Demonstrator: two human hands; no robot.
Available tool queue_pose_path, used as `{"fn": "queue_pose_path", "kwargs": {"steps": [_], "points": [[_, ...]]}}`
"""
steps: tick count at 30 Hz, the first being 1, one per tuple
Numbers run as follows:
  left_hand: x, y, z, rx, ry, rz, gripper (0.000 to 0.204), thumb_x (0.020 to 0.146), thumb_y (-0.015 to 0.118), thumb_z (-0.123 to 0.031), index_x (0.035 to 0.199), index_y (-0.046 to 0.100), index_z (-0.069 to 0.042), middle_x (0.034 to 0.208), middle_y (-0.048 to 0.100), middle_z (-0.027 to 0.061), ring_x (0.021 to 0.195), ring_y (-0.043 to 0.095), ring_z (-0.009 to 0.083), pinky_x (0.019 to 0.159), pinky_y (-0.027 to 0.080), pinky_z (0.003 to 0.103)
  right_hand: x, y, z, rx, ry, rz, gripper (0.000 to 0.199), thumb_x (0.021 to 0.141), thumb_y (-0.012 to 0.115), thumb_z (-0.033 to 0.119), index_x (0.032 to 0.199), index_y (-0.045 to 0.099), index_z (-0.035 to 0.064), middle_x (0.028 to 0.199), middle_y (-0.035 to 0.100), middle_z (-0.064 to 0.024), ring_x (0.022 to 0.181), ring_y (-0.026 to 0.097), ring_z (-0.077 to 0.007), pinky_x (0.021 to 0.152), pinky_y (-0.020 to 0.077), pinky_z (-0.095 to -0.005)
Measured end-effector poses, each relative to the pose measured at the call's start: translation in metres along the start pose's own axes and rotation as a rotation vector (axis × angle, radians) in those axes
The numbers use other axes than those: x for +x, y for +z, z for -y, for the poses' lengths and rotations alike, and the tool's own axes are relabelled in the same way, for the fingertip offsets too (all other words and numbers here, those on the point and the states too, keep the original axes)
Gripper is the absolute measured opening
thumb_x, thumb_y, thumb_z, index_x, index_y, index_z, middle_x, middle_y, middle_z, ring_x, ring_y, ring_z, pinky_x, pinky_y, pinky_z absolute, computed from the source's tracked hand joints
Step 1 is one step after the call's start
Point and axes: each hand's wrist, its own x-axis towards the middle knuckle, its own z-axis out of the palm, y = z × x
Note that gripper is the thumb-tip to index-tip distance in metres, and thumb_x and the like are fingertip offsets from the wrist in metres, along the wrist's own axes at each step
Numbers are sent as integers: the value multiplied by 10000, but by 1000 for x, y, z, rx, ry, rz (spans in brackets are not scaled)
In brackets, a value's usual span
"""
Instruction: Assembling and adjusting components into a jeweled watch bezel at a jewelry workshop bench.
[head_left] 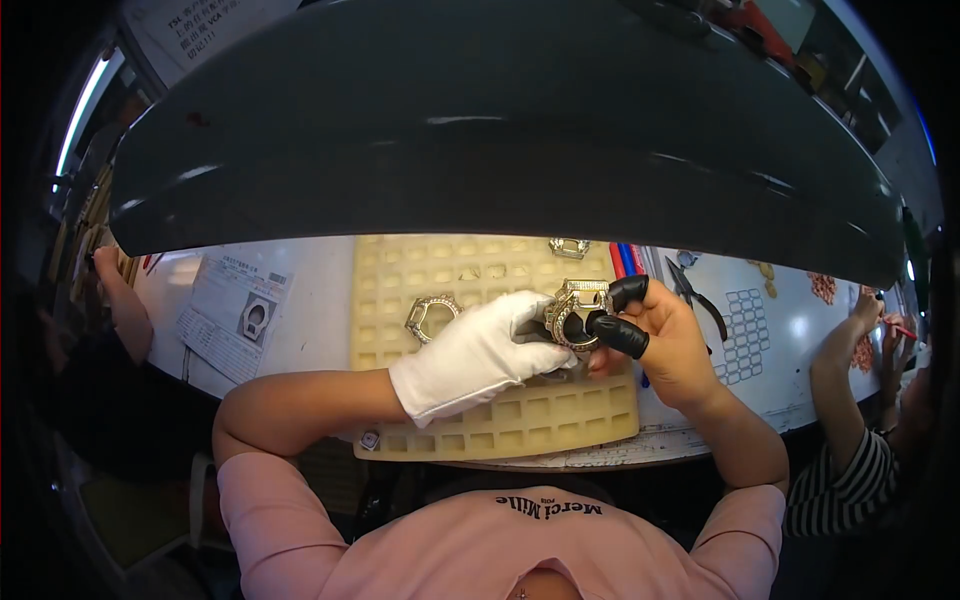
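My left hand (475, 350), in a white glove, and my right hand (668, 338) hold a metal watch case (580, 292) between them, above the yellow tray (480, 250). Black finger cots cover the thumb and forefinger of the right hand, which pinch the case's right side. Gloved left fingers grip its left side, their tips partly hidden behind it. Small stones seem to line the case's frame. Just beyond my left wrist, a second case (414, 318) with an open middle lies on the tray. Another metal piece (569, 247) sits at the tray's far edge.
A dark lamp hood (480, 160) spans low over the bench. Printed paper (225, 310) lies left. To the right are pens (622, 260), pliers (685, 285), a grid of small frames (745, 335) and reddish bits (822, 288). Co-workers' arms show left (125, 305) and right (838, 370).
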Motion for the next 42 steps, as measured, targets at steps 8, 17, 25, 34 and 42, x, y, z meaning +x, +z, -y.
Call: {"fn": "queue_pose_path", "kwargs": {"steps": [8,17,25,34,42], "points": [[-1,1,-7,-118,-21,37,376,854,607,-76,1191,476,31,1034,624,82,882,605,108,717,481,228,3,0,0,29,52,-47,228,841,613,24,1029,489,-9,828,638,-117,645,654,-180,592,552,-271],[2,-1,-15,135,-71,36,364,835,652,-105,1157,515,-5,1046,605,64,924,588,125,813,488,268,2,-1,-3,-95,-77,12,263,827,621,9,1044,474,-9,898,613,-128,726,649,-173,659,560,-278],[-6,-1,-10,32,-117,46,356,942,507,-230,1205,495,9,1039,596,100,902,620,172,771,534,288,-7,7,-6,-233,-94,100,251,844,617,-6,1042,464,-28,962,575,-83,821,609,-112,712,528,-258],[-9,0,-16,-216,-123,184,458,945,482,-302,1300,389,-26,1175,537,148,1048,580,259,890,501,377,4,2,-3,-43,17,-31,229,814,640,11,997,510,-35,833,622,-111,635,629,-147,570,540,-241],[-5,6,-20,-203,-74,171,343,932,484,-179,1236,449,-23,1062,578,55,949,556,97,802,494,256,2,-4,1,-53,60,18,229,840,631,20,1018,496,-28,904,612,-119,681,617,-139,612,534,-251]]}}
